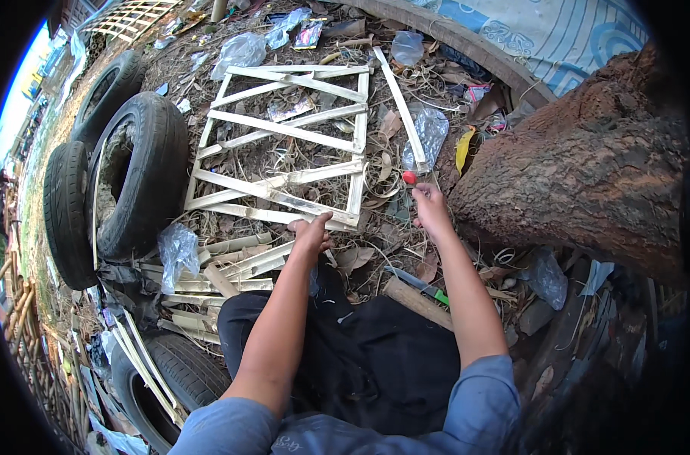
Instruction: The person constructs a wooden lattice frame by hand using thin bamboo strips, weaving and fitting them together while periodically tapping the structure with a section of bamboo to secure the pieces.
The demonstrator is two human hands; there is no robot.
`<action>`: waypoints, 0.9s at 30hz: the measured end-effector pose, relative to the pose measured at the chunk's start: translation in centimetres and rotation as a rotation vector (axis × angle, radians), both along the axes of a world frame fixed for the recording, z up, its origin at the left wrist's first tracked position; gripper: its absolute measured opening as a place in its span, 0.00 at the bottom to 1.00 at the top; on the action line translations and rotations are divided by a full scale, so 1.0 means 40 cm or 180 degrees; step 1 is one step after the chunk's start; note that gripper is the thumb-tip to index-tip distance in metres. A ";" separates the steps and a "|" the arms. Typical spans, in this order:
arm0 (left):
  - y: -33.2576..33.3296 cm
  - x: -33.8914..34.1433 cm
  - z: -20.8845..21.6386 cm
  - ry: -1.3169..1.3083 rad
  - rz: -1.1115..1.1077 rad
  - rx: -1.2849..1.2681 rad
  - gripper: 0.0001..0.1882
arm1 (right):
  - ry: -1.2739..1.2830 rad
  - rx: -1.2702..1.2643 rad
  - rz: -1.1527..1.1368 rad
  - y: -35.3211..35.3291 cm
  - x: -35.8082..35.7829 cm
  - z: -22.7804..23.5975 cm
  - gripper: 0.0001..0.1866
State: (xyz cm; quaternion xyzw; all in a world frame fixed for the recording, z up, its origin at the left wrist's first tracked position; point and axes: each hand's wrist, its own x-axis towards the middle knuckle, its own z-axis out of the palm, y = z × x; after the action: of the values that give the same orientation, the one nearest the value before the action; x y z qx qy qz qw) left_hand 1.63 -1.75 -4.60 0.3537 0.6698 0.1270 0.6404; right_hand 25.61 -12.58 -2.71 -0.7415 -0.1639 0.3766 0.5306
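A flat frame of pale split-bamboo strips, with slanting crosspieces, lies on the littered ground ahead of me. My left hand is closed at its near edge, by the near right corner, fingers curled about the bamboo. To the right of the frame, my right hand is closed in a fist, apart from the bamboo. A small red rounded piece shows just beyond its fingers; whether it belongs to something in the hand I cannot tell. A loose bamboo strip lies farther off, its near end close to the red piece.
Old tyres stand at left. A thick tree trunk leans in from the right. Cut bamboo pieces lie near my left knee. A knife with a green handle rests near my right forearm. Plastic bags litter the ground.
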 end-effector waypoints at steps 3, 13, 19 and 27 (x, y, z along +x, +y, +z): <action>-0.024 0.035 0.054 0.0141 0.0222 0.0266 0.47 | -0.1180 -0.0549 -0.0507 0.086 0.106 -0.130 0.21; -0.015 0.029 0.059 -0.0793 0.1808 0.0313 0.43 | -0.2035 -0.1627 -0.0150 0.165 0.196 -0.103 0.29; -0.025 0.017 0.074 -0.1487 0.2101 0.0739 0.34 | -0.1591 -0.1588 0.0723 0.139 0.238 -0.094 0.27; -0.026 0.035 0.111 -0.1646 0.1906 0.0895 0.17 | 0.1019 -0.0037 0.0878 0.067 0.091 0.083 0.11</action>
State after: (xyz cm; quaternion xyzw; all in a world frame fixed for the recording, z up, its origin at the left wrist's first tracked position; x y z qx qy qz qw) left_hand 3.04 -2.81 -0.14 0.1838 0.5364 0.4823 0.6677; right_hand 29.23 -9.91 0.61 -0.6458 -0.1753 0.5595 0.4890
